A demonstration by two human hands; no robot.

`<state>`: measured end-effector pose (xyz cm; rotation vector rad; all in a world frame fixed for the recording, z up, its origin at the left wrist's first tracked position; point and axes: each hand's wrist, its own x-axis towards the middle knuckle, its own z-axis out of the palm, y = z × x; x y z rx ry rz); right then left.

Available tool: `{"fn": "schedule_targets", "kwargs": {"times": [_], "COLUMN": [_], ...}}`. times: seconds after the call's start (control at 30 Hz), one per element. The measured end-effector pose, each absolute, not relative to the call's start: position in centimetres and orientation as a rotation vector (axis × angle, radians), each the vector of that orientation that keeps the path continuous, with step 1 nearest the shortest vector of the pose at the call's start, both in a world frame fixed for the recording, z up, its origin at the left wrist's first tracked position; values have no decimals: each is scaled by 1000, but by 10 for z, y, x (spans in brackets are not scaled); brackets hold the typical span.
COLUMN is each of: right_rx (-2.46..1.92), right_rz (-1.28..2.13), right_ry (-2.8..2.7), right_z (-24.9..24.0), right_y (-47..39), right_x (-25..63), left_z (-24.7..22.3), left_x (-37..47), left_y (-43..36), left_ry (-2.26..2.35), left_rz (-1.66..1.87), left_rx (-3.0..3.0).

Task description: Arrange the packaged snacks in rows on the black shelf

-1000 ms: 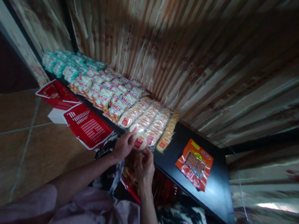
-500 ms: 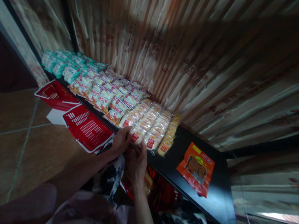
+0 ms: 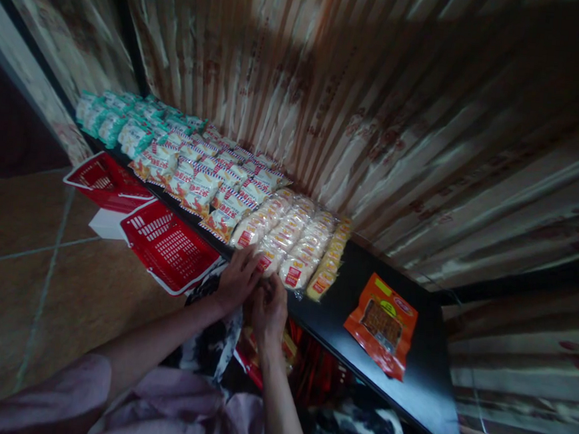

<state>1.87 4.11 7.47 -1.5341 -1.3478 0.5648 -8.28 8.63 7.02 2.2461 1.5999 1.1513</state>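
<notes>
Rows of clear-wrapped round white snacks [image 3: 295,271] stand at the front edge of a black table [image 3: 421,388]. My left hand [image 3: 238,278] touches the front packet of the second row [image 3: 267,261], its fingers bent over the near side. Just to the right, my right hand [image 3: 268,309] is at the lower edge of the same packet, fingers curled. Both hands seem to hold that packet between them. Yellow-wrapped packets [image 3: 320,283] form a row to the right. White and red snack bags [image 3: 199,186] lie left of the white rows.
Green-and-white packets [image 3: 135,137] fill the table's far left. An orange snack bag [image 3: 384,325] lies on the right part. Red baskets [image 3: 170,244] and a white box [image 3: 106,224] are on the floor at left. A pleated curtain [image 3: 377,117] hangs behind the table.
My left hand has shifted slightly right, its fingers further across the front packet and closer to my right hand. The view has moved a little.
</notes>
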Motion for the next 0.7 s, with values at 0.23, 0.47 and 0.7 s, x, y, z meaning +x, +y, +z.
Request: {"fn": "schedule_targets", "kwargs": {"times": [0.23, 0.47, 0.7], "right_rx": [-1683, -1691, -1702], "right_rz": [208, -156, -229], "right_ry": [-1488, -1721, -1768], "right_z": [84, 78, 60], "right_y": [41, 65, 69], "right_x": [32, 56, 61], "left_z": [64, 65, 65], "left_x": [-80, -78, -75], "left_y": [86, 87, 91], "left_ry": [1555, 1572, 1597], "left_rz": [1146, 1147, 1127], "left_rx": [2289, 2323, 2390]}}
